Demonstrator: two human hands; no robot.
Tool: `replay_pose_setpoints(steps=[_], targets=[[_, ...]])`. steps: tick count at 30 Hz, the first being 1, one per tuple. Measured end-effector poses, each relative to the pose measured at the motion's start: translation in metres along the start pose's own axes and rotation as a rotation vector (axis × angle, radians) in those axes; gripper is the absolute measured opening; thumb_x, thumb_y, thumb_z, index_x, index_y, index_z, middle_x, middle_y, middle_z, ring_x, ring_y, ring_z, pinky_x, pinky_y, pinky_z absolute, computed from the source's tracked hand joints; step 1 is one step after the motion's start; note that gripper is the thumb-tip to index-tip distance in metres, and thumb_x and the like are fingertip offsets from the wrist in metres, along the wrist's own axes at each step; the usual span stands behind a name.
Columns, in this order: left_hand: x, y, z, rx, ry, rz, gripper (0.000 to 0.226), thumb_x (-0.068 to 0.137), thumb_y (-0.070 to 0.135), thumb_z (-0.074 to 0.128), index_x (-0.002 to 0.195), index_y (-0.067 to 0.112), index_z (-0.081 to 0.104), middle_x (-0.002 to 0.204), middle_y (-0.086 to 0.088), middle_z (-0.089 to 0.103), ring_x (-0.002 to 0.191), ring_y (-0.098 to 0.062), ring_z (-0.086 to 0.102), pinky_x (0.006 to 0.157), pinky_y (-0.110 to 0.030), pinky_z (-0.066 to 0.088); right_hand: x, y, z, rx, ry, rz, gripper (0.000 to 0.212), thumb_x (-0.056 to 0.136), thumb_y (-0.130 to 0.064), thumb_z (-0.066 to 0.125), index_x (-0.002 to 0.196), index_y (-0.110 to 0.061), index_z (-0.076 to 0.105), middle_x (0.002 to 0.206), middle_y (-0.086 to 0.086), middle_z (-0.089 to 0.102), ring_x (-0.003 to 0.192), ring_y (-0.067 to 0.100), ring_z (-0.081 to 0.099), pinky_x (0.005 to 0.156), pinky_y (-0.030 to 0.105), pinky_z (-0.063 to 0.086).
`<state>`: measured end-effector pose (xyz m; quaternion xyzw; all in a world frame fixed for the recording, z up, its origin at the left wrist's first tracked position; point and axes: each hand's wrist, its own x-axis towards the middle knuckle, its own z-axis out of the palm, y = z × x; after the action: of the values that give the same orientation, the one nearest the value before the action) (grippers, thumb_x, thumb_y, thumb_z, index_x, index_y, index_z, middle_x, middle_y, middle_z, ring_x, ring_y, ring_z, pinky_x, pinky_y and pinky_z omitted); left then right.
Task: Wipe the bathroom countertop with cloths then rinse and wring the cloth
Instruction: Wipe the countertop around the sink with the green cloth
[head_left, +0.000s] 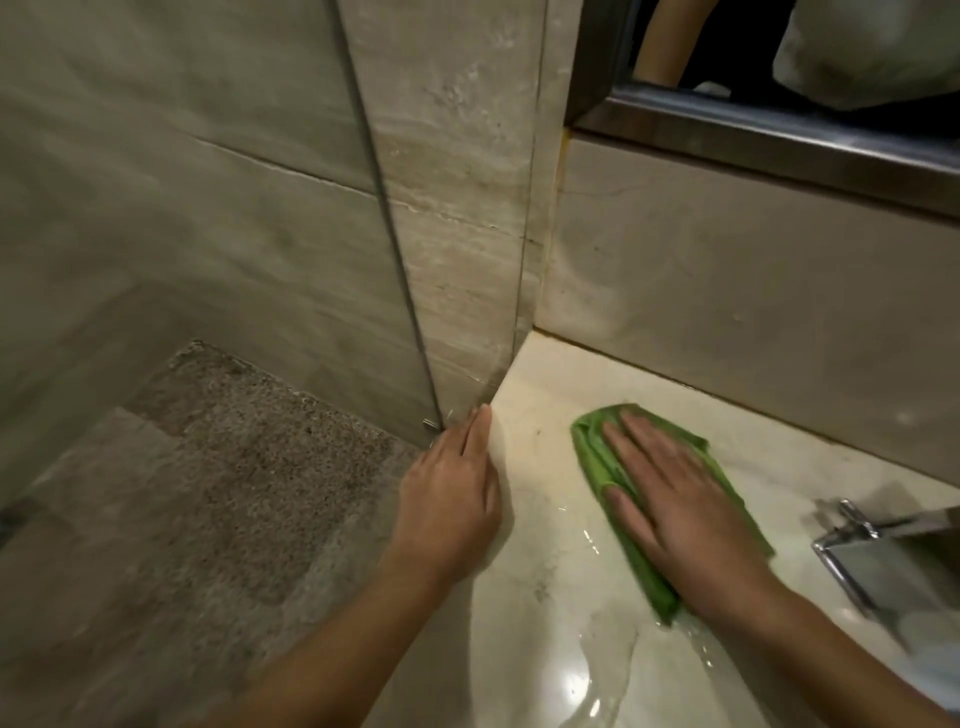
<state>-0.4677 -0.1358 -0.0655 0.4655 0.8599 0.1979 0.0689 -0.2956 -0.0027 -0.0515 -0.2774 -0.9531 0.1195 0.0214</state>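
On my feed, a tall strip of veined beige travertine wall (457, 208) runs down the middle. Against its left edge stands a clear glass shower panel (322, 270). Through it I see large greyish stone wall tiles (156, 130) with one slanting joint. Below them lies a speckled brown-grey stone floor (249, 467). To the right, a pale cream stone backsplash (727, 291) sits under a brushed-metal mirror frame (769, 143). A blurred chrome fitting (852, 540) shows near the right edge. The light is dim and warm.
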Motion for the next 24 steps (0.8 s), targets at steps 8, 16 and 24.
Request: replay_pose_setpoints(steps=[8,16,24], targets=[[-0.001,-0.002,0.005,0.100,0.100,-0.061,0.052,0.086,0.032,0.031,0.129,0.013,0.054,0.123,-0.004,0.064,0.108,-0.019,0.061,0.094,-0.039,0.045,0.057,-0.041,0.023,-0.079,0.112,-0.024,0.058,0.096,-0.045,0.018,0.146,-0.020,0.029,0.152,0.005,0.028,0.140,0.023,0.026,0.115,0.030,0.006],[0.000,0.003,0.002,0.123,0.041,-0.097,0.052,0.088,0.032,0.034,0.136,0.017,0.048,0.128,-0.001,0.059,0.113,-0.019,0.056,0.093,-0.037,0.041,0.050,-0.007,0.013,-0.032,0.133,0.096,0.057,0.092,-0.043,0.023,0.141,-0.020,0.040,0.147,0.010,0.038,0.134,0.029,0.037,0.109,0.040,0.018],[-0.002,0.003,0.000,0.129,0.074,-0.079,0.048,0.086,0.029,0.036,0.125,0.012,0.058,0.109,-0.004,0.068,0.094,-0.023,0.065,0.080,-0.039,0.050,-0.032,-0.001,0.007,-0.109,0.106,0.000,0.049,0.098,-0.046,0.017,0.142,-0.033,0.034,0.148,-0.001,0.034,0.130,0.018,0.036,0.106,0.041,0.027]])
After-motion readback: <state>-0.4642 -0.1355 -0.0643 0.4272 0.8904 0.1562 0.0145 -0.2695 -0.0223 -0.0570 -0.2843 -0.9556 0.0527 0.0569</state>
